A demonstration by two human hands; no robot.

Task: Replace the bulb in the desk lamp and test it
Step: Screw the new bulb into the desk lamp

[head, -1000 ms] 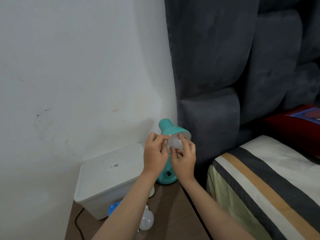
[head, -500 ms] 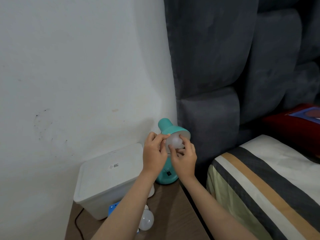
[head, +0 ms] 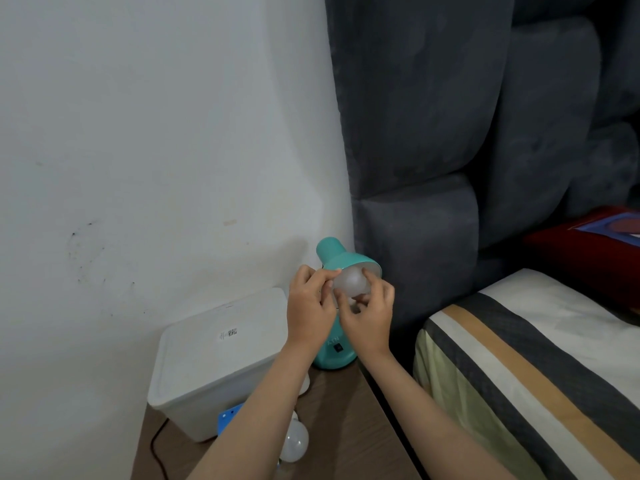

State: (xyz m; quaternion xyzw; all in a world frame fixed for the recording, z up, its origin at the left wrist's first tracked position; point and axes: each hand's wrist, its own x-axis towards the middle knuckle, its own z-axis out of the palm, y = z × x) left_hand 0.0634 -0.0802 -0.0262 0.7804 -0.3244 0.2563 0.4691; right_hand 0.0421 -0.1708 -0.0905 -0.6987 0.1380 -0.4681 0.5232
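Note:
A teal desk lamp (head: 337, 255) stands at the back of a wooden nightstand, its shade tilted toward me. A white frosted bulb (head: 350, 281) sits in the mouth of the shade. My left hand (head: 309, 308) pinches the bulb's left side with thumb and fingers. My right hand (head: 370, 311) grips the bulb from below and the right. The lamp's base with its black switch (head: 338, 348) shows between my wrists. A second white bulb (head: 294, 443) lies on the nightstand under my left forearm.
A white lidded plastic box (head: 214, 355) fills the left of the nightstand (head: 346, 427), with a blue item (head: 228, 415) and a black cable (head: 156, 441) beside it. A grey padded headboard (head: 433, 133) and a striped bed (head: 519, 358) lie right. The white wall is behind.
Both hands stay on the bulb at the shade. My fingers have shifted slightly around it, the right thumb and fingers now lower on the bulb.

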